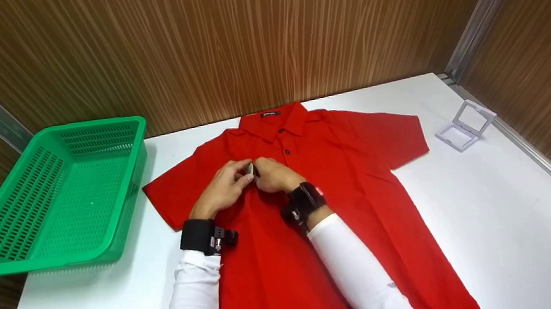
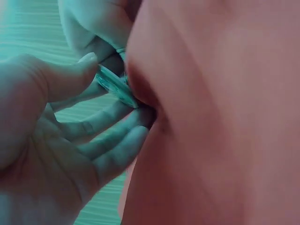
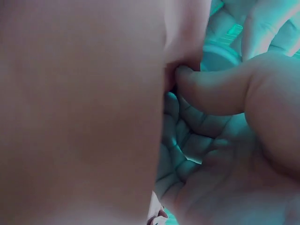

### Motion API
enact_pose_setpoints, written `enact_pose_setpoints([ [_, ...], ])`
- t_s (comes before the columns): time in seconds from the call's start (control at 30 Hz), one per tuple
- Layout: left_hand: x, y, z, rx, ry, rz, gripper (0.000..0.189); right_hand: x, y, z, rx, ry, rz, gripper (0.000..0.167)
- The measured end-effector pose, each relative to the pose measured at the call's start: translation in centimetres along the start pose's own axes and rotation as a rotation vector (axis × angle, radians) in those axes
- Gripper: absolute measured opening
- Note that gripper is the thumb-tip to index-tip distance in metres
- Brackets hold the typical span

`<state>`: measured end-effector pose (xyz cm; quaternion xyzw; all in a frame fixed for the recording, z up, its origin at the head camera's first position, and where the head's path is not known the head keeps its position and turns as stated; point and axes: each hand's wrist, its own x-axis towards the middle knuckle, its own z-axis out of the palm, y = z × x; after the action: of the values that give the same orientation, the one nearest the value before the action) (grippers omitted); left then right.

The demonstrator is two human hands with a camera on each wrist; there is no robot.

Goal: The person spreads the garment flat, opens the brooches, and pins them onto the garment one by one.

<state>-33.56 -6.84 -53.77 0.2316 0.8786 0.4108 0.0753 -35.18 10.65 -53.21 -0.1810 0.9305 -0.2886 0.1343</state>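
A red short-sleeved shirt (image 1: 287, 266) lies spread with its collar at the far side. Above its chest, my left hand (image 1: 223, 189) holds a small round badge (image 2: 115, 87) edge-on between thumb and fingers, against a raised fold of cloth. My right hand (image 1: 276, 176) is right beside it, fingers curled; its thumb (image 3: 211, 89) pinches the shirt fabric in the right wrist view. Part of the disc's pale face shows behind that thumb. The badge's back and any fastener on it are hidden by fingers and cloth.
A green perforated plastic basket (image 1: 121, 201) stands on the left of the white table (image 1: 507, 212). To the right of the shirt's sleeve, a small clear case with a pale frame (image 1: 459, 137) lies with its lid raised. Wood-patterned panels (image 1: 243, 40) border the table.
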Motion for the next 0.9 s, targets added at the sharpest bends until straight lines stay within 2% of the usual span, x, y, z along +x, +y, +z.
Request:
enact_pose_setpoints([
  [0.17,0.0,-0.4,-0.1,-0.021,0.028,-0.003,0.045,0.0,0.7,-0.6,0.07,0.032,-0.065,0.015],
  [0.3,-0.1,-0.6,-0.3,-0.065,0.041,-0.03,0.036,-0.3,1.3,-1.7,0.151,0.135,-0.123,0.017],
  [0.37,-0.1,-0.5,-0.4,-0.071,0.044,-0.022,0.033,-0.4,1.3,-2.1,0.17,0.183,-0.155,0.018],
  [0.5,0.1,-0.5,-0.5,-0.066,0.053,0.012,0.033,-0.3,1.1,-2.4,0.152,0.201,-0.23,0.018],
  [0.6,0.1,-0.6,-0.4,-0.069,0.042,-0.002,0.034,-0.2,1.2,-2.3,0.124,0.21,-0.247,0.018],
  [0.7,-0.1,-0.5,-0.2,-0.019,-0.006,-0.033,0.042,-0.1,1.4,-2.1,0.113,0.227,-0.243,0.018],
  [0.77,-0.2,-0.5,-0.1,0.057,-0.048,-0.044,0.051,-0.1,1.4,-2.1,0.11,0.227,-0.25,0.018],
  [0.9,-0.7,-0.2,0.0,0.231,-0.142,-0.129,0.068,-0.1,1.5,-2.0,0.083,0.211,-0.292,0.018],
])
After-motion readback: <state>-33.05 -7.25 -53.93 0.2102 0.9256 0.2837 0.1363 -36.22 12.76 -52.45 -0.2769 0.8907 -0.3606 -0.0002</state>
